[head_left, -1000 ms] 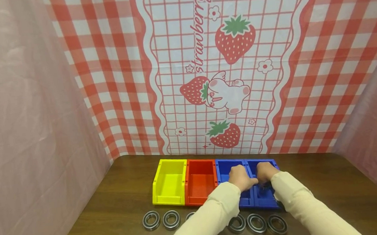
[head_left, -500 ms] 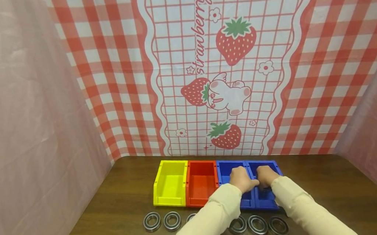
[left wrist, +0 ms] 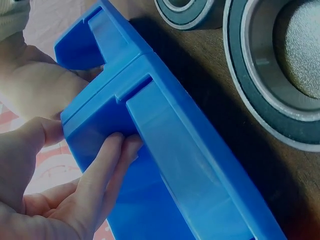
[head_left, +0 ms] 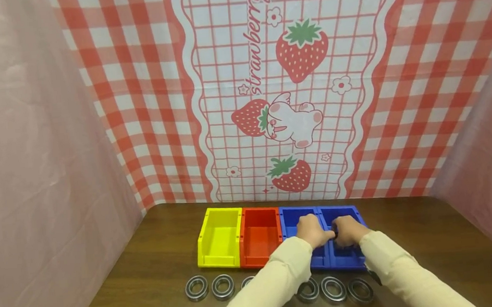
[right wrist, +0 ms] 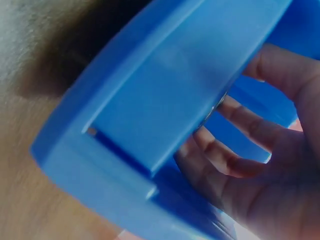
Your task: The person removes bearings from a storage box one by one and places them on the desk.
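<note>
Two blue bins stand joined side by side. My left hand (head_left: 312, 231) grips the wall between them: in the left wrist view its fingers reach into the left blue bin (left wrist: 185, 150) and the thumb lies against the wall's edge. My right hand (head_left: 348, 231) is down inside the right blue bin (right wrist: 150, 95), its fingers bent around a dark ring with a shiny metal edge (right wrist: 214, 111), apparently a bearing. The front lip hides most of that ring and the fingertips. More ball bearings (head_left: 333, 289) lie in a row in front of the bins.
A red bin (head_left: 260, 236) and a yellow bin (head_left: 220, 237) adjoin the blue ones on the left. Bearings such as this one (head_left: 197, 288) continue leftward, partly hidden by my left sleeve. A checked strawberry cloth (head_left: 243, 124) hangs behind the wooden table (head_left: 150, 262).
My right hand has shifted slightly inside the right blue bin, with the dark ring now showing nearer its left side. The left hand keeps its hold. The head view has shifted a little.
</note>
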### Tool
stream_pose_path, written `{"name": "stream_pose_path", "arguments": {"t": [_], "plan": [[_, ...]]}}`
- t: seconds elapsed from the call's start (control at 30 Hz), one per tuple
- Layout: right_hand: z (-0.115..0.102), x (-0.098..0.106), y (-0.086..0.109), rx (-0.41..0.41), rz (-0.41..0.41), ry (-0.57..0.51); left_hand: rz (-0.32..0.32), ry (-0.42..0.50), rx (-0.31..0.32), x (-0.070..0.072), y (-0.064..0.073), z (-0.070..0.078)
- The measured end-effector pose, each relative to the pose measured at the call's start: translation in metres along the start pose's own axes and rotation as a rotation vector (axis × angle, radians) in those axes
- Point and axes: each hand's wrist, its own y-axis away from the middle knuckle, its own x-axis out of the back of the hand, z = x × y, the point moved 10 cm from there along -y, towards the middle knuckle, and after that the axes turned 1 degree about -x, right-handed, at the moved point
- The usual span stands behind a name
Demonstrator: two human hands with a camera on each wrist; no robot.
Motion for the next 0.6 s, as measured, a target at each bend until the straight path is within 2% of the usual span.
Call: {"name": "stream_pose_path", "arguments": {"t": [0.13, 0.2, 0.37, 0.6], "plan": [[-0.015, 0.011, 0.003, 0.106, 0.038, 0.075, 0.013, 0.015, 0.005, 0.004, -0.002, -0.001], [-0.019, 0.015, 0.006, 0.131, 0.043, 0.1, 0.018, 0.024, 0.011, 0.005, -0.003, -0.001], [-0.025, 0.022, 0.015, 0.154, 0.058, 0.126, 0.02, -0.002, 0.025, 0.003, -0.003, 0.0], [-0.03, 0.031, 0.037, 0.185, 0.144, 0.135, 0.001, -0.026, 0.028, -0.003, 0.001, 0.0]]}}
